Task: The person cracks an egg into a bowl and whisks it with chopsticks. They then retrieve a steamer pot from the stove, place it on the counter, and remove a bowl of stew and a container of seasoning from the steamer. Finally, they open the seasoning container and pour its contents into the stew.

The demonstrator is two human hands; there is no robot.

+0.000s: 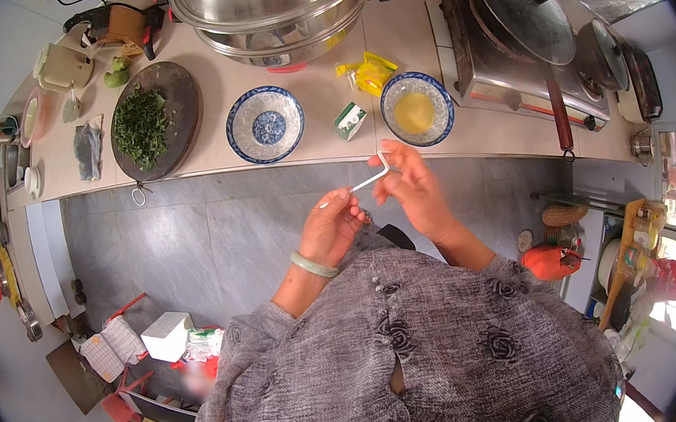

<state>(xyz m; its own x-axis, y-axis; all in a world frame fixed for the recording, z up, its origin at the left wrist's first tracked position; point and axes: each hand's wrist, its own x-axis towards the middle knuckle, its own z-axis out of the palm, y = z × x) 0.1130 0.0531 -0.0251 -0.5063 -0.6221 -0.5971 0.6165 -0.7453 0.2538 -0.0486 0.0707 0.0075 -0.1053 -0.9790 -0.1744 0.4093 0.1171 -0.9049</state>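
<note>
My left hand [332, 227] pinches a thin white bent drinking straw [370, 180] between thumb and fingers in front of the counter edge. Around the straw's bent end is my right hand [412, 186], fingers spread; its fingertips are at or very near the straw, and no firm grip shows. Just beyond it on the counter sits a blue-rimmed bowl [416, 109] with yellow liquid, perhaps beaten egg. A small green-and-white carton [351, 122] stands left of that bowl, beside a crumpled yellow packet [375, 73]. Further left is a second blue-rimmed bowl [265, 125] with nothing in it.
Chopped greens [142, 127] lie on a round cutting board [182, 103] at the left. A large lidded steel steamer [281, 3] stands at the back. To the right, a gas stove [487, 88] carries a lidded pan [522, 8] whose handle [559, 111] juts past the counter edge.
</note>
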